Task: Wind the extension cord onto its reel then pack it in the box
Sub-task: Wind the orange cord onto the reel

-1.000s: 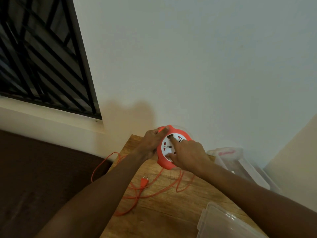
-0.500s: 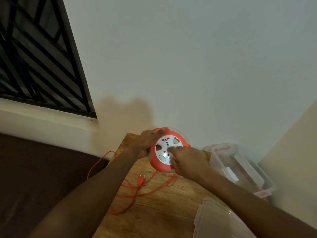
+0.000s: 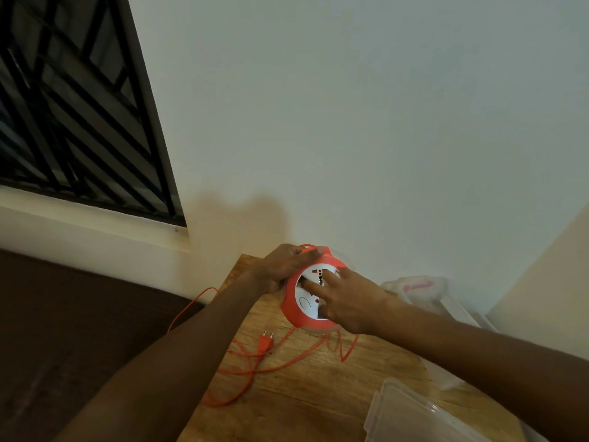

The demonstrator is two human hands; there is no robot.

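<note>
1. We held the reel (image 3: 306,301) just above the counter (image 3: 318,390), near the wall. The left hand (image 3: 283,269) curled its grip round the upper left rim.
2. The right hand (image 3: 347,301) lay on the white socket face with fingers spread and nearly straight, pressing rather than clasping; we judged it was turning the face to draw in cord.
3. Most of the cord (image 3: 255,368) lay loose in crossing loops on the counter, with one loop hanging over the left edge. The plug (image 3: 265,341) rested among the loops.
4. The box (image 3: 446,301) stood open to the right of the reel, and the lid (image 3: 411,416) lay nearer us.
5. Risks, as we judged them: the crossed loops could knot and jam the winding; the hanging loop could snag the counter edge; the plug could whip about as the slack ran in.
</note>
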